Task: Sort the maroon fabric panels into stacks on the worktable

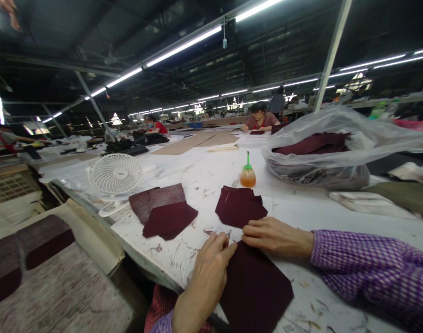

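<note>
A dark maroon fabric piece (256, 286) with angled corners lies in front of me, over the near edge of the white table. My left hand (211, 268) has its thumb and fingers closed on the piece's upper left edge. At the top edge, my right hand (272, 236) is closed too, fingers bent and pressed together on the fabric. The exact fingertip contact is partly hidden. Just beyond my hands rests a small stack of maroon pieces (237, 206). Farther left lies another group of maroon pieces (166, 217), some showing a greyish, speckled side.
A squeeze bottle (248, 176) with a green top and amber liquid stands behind the stack. To the left is a white fan (117, 175); at right, a clear plastic bag (322, 162) holds maroon fabric. Two speckled panels lie lower left. A co-worker (261, 119) leans over the far table.
</note>
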Demonstrator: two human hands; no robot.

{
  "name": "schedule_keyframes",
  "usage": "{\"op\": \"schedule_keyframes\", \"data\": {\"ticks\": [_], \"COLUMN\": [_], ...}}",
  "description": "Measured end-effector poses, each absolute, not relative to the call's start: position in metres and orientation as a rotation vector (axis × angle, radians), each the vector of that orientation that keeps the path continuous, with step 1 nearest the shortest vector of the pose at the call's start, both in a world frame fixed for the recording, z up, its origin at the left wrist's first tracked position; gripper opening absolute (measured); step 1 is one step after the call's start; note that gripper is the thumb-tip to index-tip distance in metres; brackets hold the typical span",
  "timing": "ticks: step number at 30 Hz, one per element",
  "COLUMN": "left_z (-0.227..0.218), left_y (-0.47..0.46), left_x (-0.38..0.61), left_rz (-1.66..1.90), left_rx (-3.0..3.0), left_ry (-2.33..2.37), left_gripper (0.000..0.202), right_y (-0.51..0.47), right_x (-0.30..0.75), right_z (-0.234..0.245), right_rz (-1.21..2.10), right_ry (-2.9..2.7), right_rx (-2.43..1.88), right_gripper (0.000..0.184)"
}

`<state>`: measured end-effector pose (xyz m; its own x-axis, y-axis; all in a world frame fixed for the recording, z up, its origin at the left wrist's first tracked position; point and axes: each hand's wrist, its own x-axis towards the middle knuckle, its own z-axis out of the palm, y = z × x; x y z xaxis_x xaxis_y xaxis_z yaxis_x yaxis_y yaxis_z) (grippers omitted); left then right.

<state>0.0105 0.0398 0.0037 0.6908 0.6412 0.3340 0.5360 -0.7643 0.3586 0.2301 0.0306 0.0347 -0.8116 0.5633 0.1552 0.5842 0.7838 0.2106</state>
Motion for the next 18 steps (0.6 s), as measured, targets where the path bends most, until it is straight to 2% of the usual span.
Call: {"op": "schedule_keyframes", "data": {"ticks": [4,8,11,18], "left_z": [-0.001,-0.005,-0.002,0.01], "left_y": [0.04,0.042,0.041,0.034], "left_x": [0.01,0.011,0.009,-0.014], "left_rz": [0.63,0.649,0.687,0.753], "left_rx": [2.813,2.854,2.814,2.41], "left_ry": [0.93,0.926,0.931,0.965], "left_gripper": [0.03,0.029,0.029,0.022], "right_y": [0.027,0.02,0.015,0.012], "right_x": [0.238,0.225,0.209,0.207], "right_z": [0.036,0.039,0.035,0.026], "right_rz": [-0.412,-0.012,0.22,0.265], "right_ry": [-2.827,-2.589,-2.509,-2.496], "right_rx": [-1.021,-1.187,-1.199,-1.205], "right_gripper": [0.025,0.035,0.033,0.032]}}
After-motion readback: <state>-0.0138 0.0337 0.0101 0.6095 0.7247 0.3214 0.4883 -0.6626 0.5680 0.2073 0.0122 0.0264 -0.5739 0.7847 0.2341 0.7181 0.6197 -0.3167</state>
